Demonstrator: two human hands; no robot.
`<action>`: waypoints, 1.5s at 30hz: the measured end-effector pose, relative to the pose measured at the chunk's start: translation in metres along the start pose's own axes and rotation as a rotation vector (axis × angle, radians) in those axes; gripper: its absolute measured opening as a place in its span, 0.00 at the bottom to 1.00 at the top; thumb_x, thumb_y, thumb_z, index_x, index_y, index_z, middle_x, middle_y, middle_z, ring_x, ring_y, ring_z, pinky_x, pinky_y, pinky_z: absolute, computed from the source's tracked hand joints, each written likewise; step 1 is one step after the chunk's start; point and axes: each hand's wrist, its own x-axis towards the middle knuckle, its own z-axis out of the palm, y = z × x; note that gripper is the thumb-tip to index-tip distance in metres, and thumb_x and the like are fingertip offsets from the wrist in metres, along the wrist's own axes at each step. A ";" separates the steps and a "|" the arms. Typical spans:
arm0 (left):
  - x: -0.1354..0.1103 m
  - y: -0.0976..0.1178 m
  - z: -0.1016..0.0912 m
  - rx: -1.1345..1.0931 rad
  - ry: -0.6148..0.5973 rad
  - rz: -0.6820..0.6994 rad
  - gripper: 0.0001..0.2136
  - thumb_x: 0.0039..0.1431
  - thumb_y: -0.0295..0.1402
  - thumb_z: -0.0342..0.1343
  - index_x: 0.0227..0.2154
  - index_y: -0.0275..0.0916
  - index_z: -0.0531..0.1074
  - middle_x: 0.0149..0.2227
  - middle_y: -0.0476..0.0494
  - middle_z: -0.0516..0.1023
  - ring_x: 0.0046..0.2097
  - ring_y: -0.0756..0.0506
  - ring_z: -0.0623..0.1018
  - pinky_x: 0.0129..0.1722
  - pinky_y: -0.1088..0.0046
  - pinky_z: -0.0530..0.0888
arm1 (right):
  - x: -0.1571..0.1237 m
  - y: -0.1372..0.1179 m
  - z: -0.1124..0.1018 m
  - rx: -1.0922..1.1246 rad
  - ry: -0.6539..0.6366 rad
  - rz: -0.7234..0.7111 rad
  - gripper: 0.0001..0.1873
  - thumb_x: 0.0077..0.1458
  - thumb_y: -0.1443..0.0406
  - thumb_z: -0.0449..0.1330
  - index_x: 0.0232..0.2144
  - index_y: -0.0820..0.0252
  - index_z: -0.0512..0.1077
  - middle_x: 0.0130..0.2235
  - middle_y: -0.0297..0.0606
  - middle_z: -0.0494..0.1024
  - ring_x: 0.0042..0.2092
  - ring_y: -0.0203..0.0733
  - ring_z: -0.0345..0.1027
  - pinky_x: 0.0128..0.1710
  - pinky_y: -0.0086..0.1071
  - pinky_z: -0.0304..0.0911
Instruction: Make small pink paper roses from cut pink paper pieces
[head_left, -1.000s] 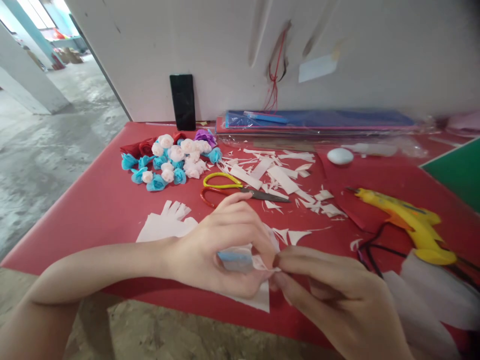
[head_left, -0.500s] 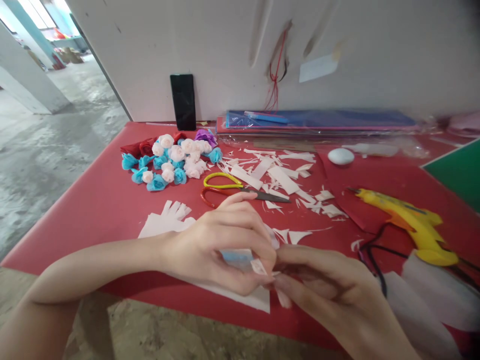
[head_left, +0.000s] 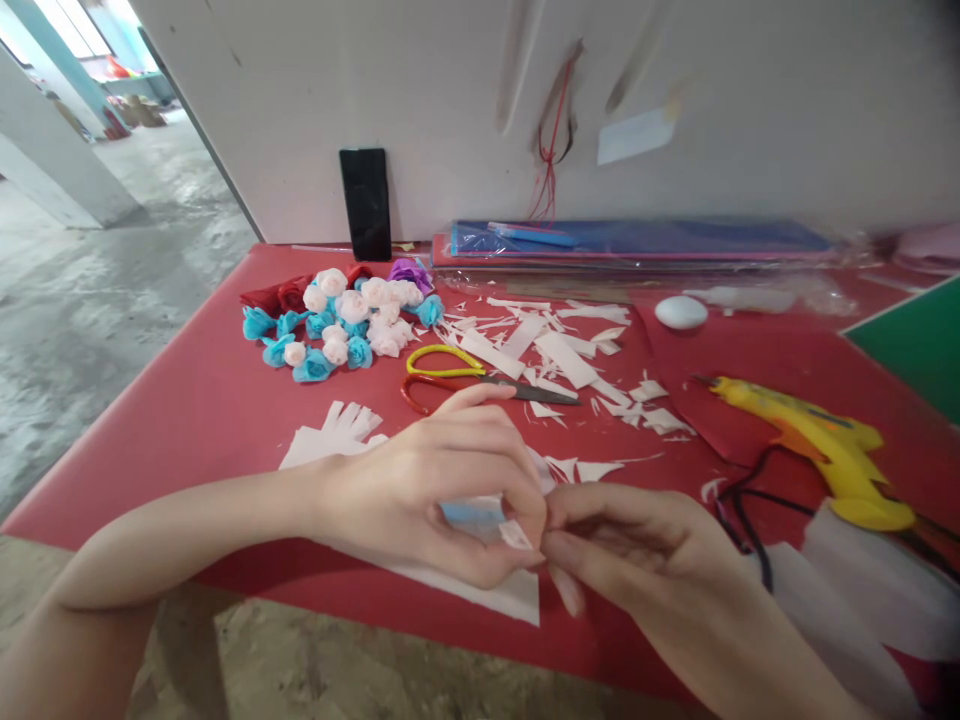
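Note:
My left hand (head_left: 465,490) pinches a small piece of white paper (head_left: 516,534) between thumb and forefinger. Its far end is hidden where my right hand (head_left: 637,560) meets it, thumb and fingertips pressed together against the left fingertips. Under my left hand lies a larger white paper sheet (head_left: 480,594), with a fringed strip (head_left: 341,428) at its far left. Just beyond the left fingers rest scissors (head_left: 450,372) with one yellow and one red handle. White paper scraps (head_left: 562,358) are scattered behind the blades.
Paper flowers (head_left: 337,320) in white, blue, red and purple cluster at the back left. A black phone (head_left: 366,205) leans on the wall. To the right lie a yellow glue gun (head_left: 817,440), a white egg-shaped piece (head_left: 681,312) and a dark cord (head_left: 754,500). Wrapped sheets (head_left: 637,240) line the back.
My right hand has shifted slightly and its fingers have drawn closer against the left fingertips. The left hand and the things on the table stay nearly where they were.

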 end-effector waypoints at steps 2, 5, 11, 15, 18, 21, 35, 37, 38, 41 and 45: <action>0.000 0.000 -0.001 0.021 -0.008 0.009 0.04 0.47 0.27 0.56 0.25 0.37 0.66 0.27 0.47 0.75 0.32 0.52 0.73 0.52 0.64 0.66 | 0.000 0.000 -0.001 0.028 0.006 -0.001 0.03 0.43 0.70 0.63 0.21 0.57 0.75 0.18 0.29 0.71 0.19 0.28 0.63 0.19 0.19 0.63; 0.001 0.002 -0.004 0.063 -0.031 0.027 0.03 0.47 0.26 0.55 0.25 0.37 0.65 0.27 0.47 0.75 0.32 0.51 0.73 0.52 0.63 0.64 | 0.000 -0.001 0.000 0.041 0.021 -0.021 0.06 0.42 0.71 0.63 0.20 0.56 0.75 0.17 0.28 0.71 0.19 0.28 0.64 0.19 0.18 0.63; 0.003 0.003 -0.009 0.114 -0.054 0.020 0.03 0.49 0.26 0.54 0.26 0.38 0.65 0.27 0.48 0.75 0.32 0.52 0.72 0.57 0.59 0.58 | 0.001 -0.003 0.003 -0.025 0.067 -0.042 0.05 0.41 0.71 0.63 0.20 0.56 0.74 0.18 0.28 0.71 0.19 0.28 0.63 0.18 0.18 0.62; 0.002 0.004 -0.011 0.153 -0.083 0.027 0.03 0.49 0.25 0.52 0.26 0.38 0.65 0.27 0.49 0.74 0.32 0.52 0.71 0.57 0.60 0.58 | 0.000 -0.004 0.004 -0.089 0.069 -0.113 0.06 0.41 0.72 0.63 0.21 0.56 0.75 0.20 0.29 0.73 0.20 0.28 0.64 0.20 0.17 0.63; 0.002 0.006 -0.013 0.184 -0.129 0.055 0.03 0.50 0.24 0.51 0.26 0.37 0.66 0.28 0.48 0.74 0.34 0.52 0.71 0.55 0.64 0.62 | -0.001 -0.003 0.002 -0.166 0.050 -0.151 0.05 0.41 0.71 0.63 0.22 0.55 0.75 0.22 0.30 0.75 0.23 0.31 0.67 0.22 0.18 0.64; 0.003 0.009 -0.016 0.249 -0.169 0.094 0.04 0.51 0.24 0.50 0.25 0.37 0.67 0.27 0.48 0.75 0.36 0.51 0.72 0.53 0.67 0.65 | -0.002 -0.001 0.000 -0.230 0.043 -0.142 0.02 0.43 0.68 0.63 0.22 0.55 0.75 0.21 0.31 0.75 0.22 0.32 0.67 0.21 0.20 0.64; 0.005 0.009 -0.020 0.482 -0.242 0.224 0.08 0.55 0.24 0.46 0.25 0.36 0.70 0.27 0.49 0.76 0.33 0.50 0.73 0.58 0.63 0.59 | 0.007 -0.001 -0.001 0.074 -0.093 0.200 0.03 0.43 0.67 0.63 0.20 0.59 0.75 0.18 0.29 0.72 0.18 0.28 0.64 0.20 0.21 0.63; 0.005 0.009 -0.021 0.490 -0.255 0.234 0.09 0.56 0.25 0.46 0.25 0.37 0.70 0.26 0.49 0.76 0.32 0.51 0.73 0.58 0.62 0.59 | 0.009 -0.001 -0.003 0.052 -0.137 0.226 0.05 0.44 0.68 0.62 0.19 0.60 0.74 0.16 0.29 0.71 0.18 0.28 0.64 0.21 0.21 0.62; 0.005 0.009 -0.021 0.490 -0.258 0.237 0.09 0.56 0.25 0.46 0.25 0.37 0.70 0.26 0.50 0.76 0.32 0.51 0.73 0.58 0.62 0.59 | 0.010 -0.001 -0.004 0.044 -0.152 0.236 0.05 0.45 0.68 0.62 0.19 0.60 0.74 0.16 0.28 0.71 0.18 0.28 0.64 0.21 0.21 0.61; 0.004 0.008 -0.019 0.471 -0.222 0.243 0.07 0.54 0.24 0.47 0.26 0.36 0.70 0.27 0.49 0.76 0.34 0.51 0.73 0.57 0.63 0.60 | 0.009 -0.002 -0.005 0.036 -0.185 0.236 0.05 0.45 0.67 0.63 0.20 0.59 0.75 0.16 0.28 0.72 0.20 0.27 0.64 0.24 0.20 0.61; 0.000 0.004 -0.013 0.409 -0.024 0.158 0.02 0.52 0.26 0.53 0.30 0.35 0.69 0.29 0.47 0.75 0.35 0.51 0.72 0.53 0.65 0.65 | 0.008 -0.002 -0.004 0.045 -0.089 0.151 0.05 0.46 0.66 0.63 0.20 0.58 0.75 0.19 0.29 0.73 0.22 0.28 0.65 0.25 0.20 0.61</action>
